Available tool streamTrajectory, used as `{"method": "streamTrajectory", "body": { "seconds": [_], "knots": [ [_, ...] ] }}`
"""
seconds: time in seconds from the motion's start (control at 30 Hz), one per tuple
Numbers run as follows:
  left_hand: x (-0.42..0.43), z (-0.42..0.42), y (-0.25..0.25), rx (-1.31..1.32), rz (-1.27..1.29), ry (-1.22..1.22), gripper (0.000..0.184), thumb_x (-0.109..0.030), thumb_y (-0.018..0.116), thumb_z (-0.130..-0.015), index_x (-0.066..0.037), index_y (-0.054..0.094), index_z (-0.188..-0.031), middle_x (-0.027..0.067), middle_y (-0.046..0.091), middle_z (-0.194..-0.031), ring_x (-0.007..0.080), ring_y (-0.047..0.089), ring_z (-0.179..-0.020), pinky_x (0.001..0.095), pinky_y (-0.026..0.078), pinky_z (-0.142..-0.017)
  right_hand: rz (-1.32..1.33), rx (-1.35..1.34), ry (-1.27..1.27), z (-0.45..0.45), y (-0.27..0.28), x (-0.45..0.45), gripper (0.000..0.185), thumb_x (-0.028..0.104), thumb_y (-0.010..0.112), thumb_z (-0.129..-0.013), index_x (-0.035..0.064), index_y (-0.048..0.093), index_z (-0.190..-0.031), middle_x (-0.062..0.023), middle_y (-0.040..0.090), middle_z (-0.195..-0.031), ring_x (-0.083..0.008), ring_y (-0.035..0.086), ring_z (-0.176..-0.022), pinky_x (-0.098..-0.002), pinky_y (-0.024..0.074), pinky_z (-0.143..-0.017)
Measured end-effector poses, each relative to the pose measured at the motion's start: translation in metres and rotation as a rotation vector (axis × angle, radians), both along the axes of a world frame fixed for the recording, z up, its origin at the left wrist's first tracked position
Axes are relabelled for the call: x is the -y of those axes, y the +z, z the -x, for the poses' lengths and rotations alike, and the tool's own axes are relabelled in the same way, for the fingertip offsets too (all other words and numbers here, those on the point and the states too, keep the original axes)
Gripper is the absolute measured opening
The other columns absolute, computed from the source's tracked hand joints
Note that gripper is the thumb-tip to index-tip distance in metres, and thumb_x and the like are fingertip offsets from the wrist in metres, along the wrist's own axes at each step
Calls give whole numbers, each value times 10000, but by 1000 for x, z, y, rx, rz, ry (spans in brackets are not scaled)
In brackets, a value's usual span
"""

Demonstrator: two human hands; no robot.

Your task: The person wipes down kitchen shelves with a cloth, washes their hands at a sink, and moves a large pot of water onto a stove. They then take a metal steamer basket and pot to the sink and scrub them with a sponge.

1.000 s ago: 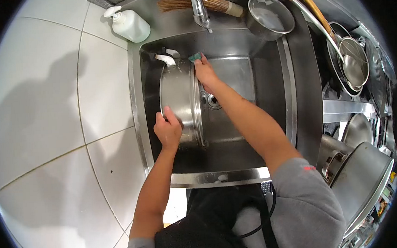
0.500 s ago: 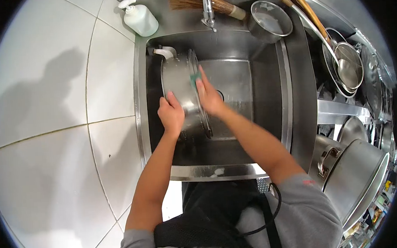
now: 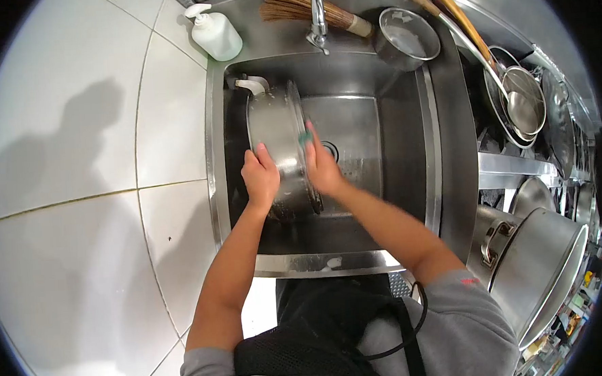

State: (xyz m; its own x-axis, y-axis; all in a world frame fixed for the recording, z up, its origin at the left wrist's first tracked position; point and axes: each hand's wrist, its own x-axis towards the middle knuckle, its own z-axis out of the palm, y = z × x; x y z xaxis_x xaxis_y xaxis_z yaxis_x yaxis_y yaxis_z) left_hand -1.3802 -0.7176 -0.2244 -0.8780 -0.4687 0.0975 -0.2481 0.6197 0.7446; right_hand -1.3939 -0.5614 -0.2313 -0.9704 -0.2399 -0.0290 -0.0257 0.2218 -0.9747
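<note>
A wet steel pot (image 3: 270, 125) lies tipped on its side in the sink (image 3: 358, 107), with its mouth turned to the right. My left hand (image 3: 261, 180) grips the pot's outer wall, thumb up, on the near part of its side. My right hand (image 3: 324, 166) presses a green scouring pad (image 3: 305, 138) at the pot's rim, fingers reaching toward the faucet end. Most of the pad is hidden by the fingers. The pot's inside faces away from view.
Behind the sink are a white pump bottle (image 3: 217, 37), a bristle brush (image 3: 319, 11), a faucet (image 3: 317, 30) and a small steel pot (image 3: 407, 39). Ladles and strainers (image 3: 524, 101) sit to the right, above a large stockpot (image 3: 540, 264). White tiles (image 3: 67, 268) line the left.
My right hand and the green pad have slid along the pot's rim toward my body. My left hand keeps its hold, and the pot has barely moved.
</note>
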Motion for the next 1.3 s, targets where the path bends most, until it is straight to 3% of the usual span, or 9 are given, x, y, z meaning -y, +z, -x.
{"method": "streamTrajectory", "body": {
  "seconds": [0.03, 0.2, 0.33, 0.43, 0.53, 0.63, 0.8, 1.07, 1.3],
  "knots": [
    [0, -1, 0, 10, 0, -5, 422, -319, 480, -998, 46, 513, -788, 301, 575, -734, 507, 569, -731, 507, 443, -623, -23, 158, -5, 29, 23, 5, 554, 205, 351, -1024, -38, 201, -1499, -300, 425, -1419, -383, 431, -1329, -377, 327, -1098],
    [4, 0, -3, -2, 9, -7, 416, -306, 484, -999, 39, 500, -766, 301, 559, -706, 513, 561, -705, 519, 435, -601, -90, -36, -162, 56, 7, 18, 535, 206, 401, -1016, 68, 256, -1513, -305, 604, -1151, -384, 643, -1003, -417, 481, -875],
    [4, -1, 0, -36, 8, 4, 417, -303, 487, -998, 41, 499, -762, 303, 559, -709, 514, 558, -706, 518, 434, -601, -37, -187, -207, -18, -1, 11, 466, 180, 463, -999, 95, 372, -1448, -290, 640, -988, -383, 658, -854, -430, 496, -759],
    [2, 1, 3, -29, -6, -14, 422, -307, 495, -994, 43, 498, -756, 306, 562, -715, 514, 559, -710, 517, 435, -603, -76, -20, -343, -22, 5, 5, 372, 152, 512, -980, 72, 459, -1339, -279, 639, -946, -383, 656, -846, -415, 498, -747],
    [3, 0, 2, -18, -22, -14, 425, -311, 500, -990, 42, 496, -753, 305, 563, -717, 515, 557, -712, 519, 433, -603, -145, 147, -239, -15, 11, 3, 353, 175, 521, -982, 52, 452, -1305, -265, 629, -1056, -366, 660, -935, -406, 500, -809],
    [3, 1, 2, -45, 1, -6, 431, -319, 500, -990, 40, 492, -751, 305, 561, -712, 515, 558, -712, 521, 432, -602, -76, -58, -220, -14, -9, 5, 437, 177, 527, -977, 16, 386, -1359, -258, 556, -1258, -372, 590, -1128, -399, 450, -945],
    [6, -1, -1, -65, 14, -34, 408, -296, 504, -989, 29, 481, -743, 292, 557, -625, 502, 568, -624, 523, 436, -541, 21, -210, -85, -51, -32, -6, 544, 98, 468, -973, -66, 253, -1445, -273, 337, -1479, -399, 352, -1371, -429, 270, -1131],
    [5, 0, -3, -12, 6, -18, 413, -304, 495, -994, 32, 486, -754, 299, 549, -687, 504, 566, -690, 510, 432, -580, 112, -44, -68, 72, -6, 24, 563, 116, 389, -1024, 4, 141, -1517, -254, 316, -1509, -339, 326, -1404, -369, 254, -1146],
    [5, -2, 1, 7, 13, -15, 431, -317, 487, -995, 29, 480, -738, 300, 556, -681, 515, 564, -691, 526, 427, -577, -42, -144, 81, -60, -30, -14, 617, -4, 428, -960, -36, 148, -1509, -255, 263, -1536, -372, 264, -1435, -400, 222, -1163]
  ]
}}
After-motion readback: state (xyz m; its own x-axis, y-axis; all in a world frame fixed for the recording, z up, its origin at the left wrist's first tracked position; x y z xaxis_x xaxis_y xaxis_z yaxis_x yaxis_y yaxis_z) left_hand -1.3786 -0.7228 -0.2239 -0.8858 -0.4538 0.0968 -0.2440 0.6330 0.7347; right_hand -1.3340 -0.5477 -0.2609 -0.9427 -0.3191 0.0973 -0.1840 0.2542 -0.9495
